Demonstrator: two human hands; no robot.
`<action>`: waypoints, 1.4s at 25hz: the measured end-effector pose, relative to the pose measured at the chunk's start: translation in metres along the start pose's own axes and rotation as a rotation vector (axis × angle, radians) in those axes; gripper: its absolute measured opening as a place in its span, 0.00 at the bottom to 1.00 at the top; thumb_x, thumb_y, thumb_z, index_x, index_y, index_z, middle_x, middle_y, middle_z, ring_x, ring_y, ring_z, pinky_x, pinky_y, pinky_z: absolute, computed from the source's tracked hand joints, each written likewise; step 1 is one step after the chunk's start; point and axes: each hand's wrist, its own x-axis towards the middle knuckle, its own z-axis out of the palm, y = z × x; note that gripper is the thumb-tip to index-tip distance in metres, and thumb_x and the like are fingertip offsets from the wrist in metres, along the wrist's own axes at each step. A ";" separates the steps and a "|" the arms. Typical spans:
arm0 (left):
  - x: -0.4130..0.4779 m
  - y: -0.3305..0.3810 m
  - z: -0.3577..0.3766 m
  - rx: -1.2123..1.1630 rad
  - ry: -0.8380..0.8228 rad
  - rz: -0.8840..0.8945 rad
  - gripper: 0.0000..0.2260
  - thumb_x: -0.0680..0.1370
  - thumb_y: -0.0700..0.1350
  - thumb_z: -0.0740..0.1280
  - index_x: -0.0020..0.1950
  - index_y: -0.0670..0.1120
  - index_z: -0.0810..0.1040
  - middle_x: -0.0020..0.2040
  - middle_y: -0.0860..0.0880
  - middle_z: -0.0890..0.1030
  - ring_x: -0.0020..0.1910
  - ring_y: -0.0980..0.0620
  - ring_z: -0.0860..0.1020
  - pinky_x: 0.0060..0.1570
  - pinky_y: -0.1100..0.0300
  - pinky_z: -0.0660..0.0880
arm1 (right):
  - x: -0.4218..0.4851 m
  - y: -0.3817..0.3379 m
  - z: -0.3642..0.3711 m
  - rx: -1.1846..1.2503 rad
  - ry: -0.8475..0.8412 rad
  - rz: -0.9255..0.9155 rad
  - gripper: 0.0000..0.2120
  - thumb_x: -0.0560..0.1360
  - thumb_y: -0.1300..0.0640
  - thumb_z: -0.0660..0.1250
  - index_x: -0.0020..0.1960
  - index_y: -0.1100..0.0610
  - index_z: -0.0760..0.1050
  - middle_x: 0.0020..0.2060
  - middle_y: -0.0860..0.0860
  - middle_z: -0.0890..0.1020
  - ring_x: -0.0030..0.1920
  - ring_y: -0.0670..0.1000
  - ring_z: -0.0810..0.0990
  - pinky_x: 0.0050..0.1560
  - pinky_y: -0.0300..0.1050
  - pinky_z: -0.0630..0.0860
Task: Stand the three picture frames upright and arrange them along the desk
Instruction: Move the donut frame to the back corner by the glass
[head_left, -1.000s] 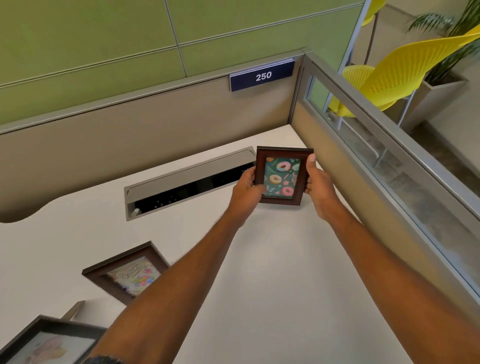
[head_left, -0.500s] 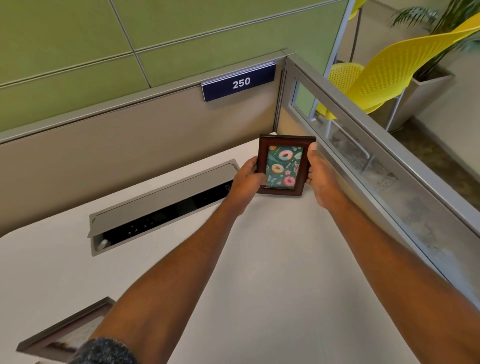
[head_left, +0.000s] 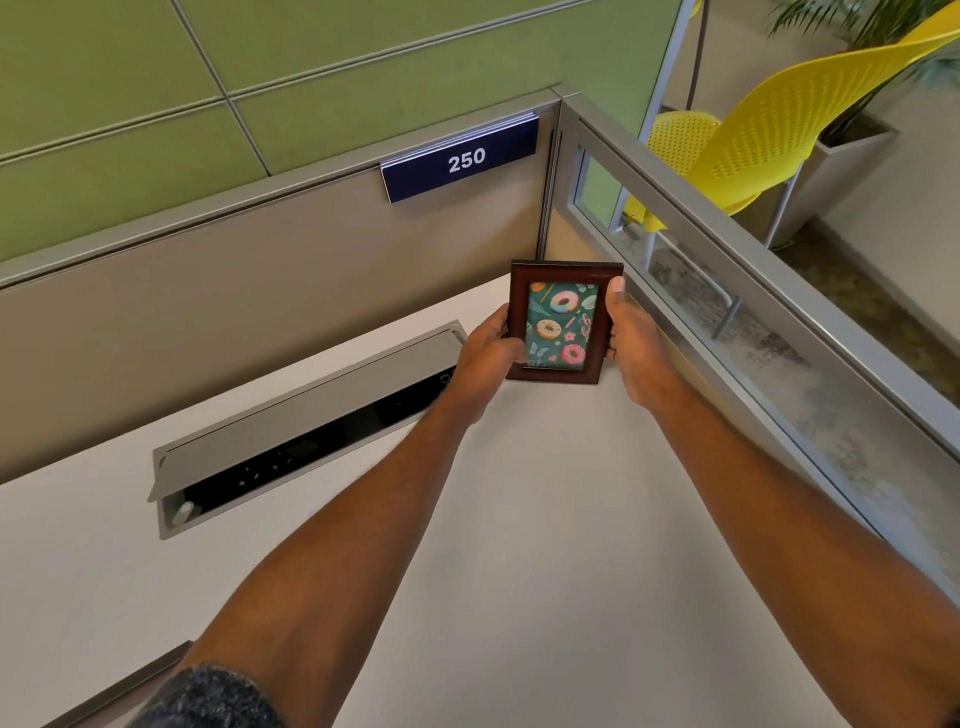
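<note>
So the small dark-wood donut-print picture frame (head_left: 562, 323) has moved closer to the white worktop (head_left: 519, 519) corner, left hand (head_left: 485, 358) and right hand (head_left: 636, 353) both clamped on its sides, probably about to stand it there.

White desk (head_left: 545, 519) before you, bounded by partition panels at the rear and right. A grey cable tray (head_left: 306, 426) with raised lid is recessed in its surface near the rear panel.

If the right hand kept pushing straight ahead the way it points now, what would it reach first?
Probably the corner where the beige partition wall meets the glass side panel; the right hand, holding the donut frame, points there. Depth is uncertain.
</note>
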 end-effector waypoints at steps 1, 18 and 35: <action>0.003 -0.001 0.000 -0.011 -0.011 -0.005 0.28 0.79 0.31 0.62 0.72 0.57 0.76 0.47 0.69 0.88 0.44 0.77 0.83 0.27 0.76 0.76 | 0.001 0.001 0.000 0.007 -0.001 0.000 0.26 0.85 0.32 0.57 0.64 0.50 0.82 0.49 0.47 0.91 0.49 0.46 0.91 0.38 0.37 0.85; -0.031 -0.035 0.012 -0.081 0.179 -0.094 0.38 0.83 0.39 0.69 0.90 0.51 0.57 0.90 0.48 0.62 0.88 0.46 0.62 0.81 0.45 0.64 | -0.033 0.020 -0.004 -0.034 0.183 -0.155 0.33 0.80 0.32 0.67 0.75 0.54 0.71 0.61 0.49 0.86 0.57 0.45 0.88 0.47 0.40 0.86; -0.263 -0.027 -0.070 -0.199 0.522 0.187 0.14 0.87 0.45 0.68 0.72 0.51 0.83 0.67 0.52 0.86 0.68 0.51 0.84 0.74 0.48 0.78 | -0.236 0.012 0.142 -0.036 -0.255 -0.229 0.10 0.84 0.40 0.67 0.54 0.45 0.82 0.53 0.45 0.88 0.56 0.46 0.88 0.61 0.52 0.83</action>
